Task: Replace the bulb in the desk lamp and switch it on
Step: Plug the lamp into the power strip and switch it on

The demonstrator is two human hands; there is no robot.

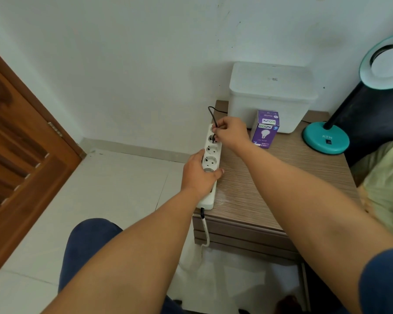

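Observation:
A teal desk lamp stands at the table's right, its round base (326, 140) on the wood top and its shade (382, 62) turned toward me with a white bulb (389, 64) inside. A purple bulb box (265, 129) stands upright beside it. Along the table's left edge lies a white power strip (210, 159). My left hand (199, 175) presses down on the strip's near half. My right hand (230, 131) pinches a black plug (213, 134) at the strip's far socket; its black cable loops up behind.
A white lidded plastic bin (272, 96) stands against the wall behind the box. The wooden bedside table (270, 189) has drawers below. A brown wooden door (21, 155) is at the left, white floor tiles in front, and bedding (386, 182) at the right.

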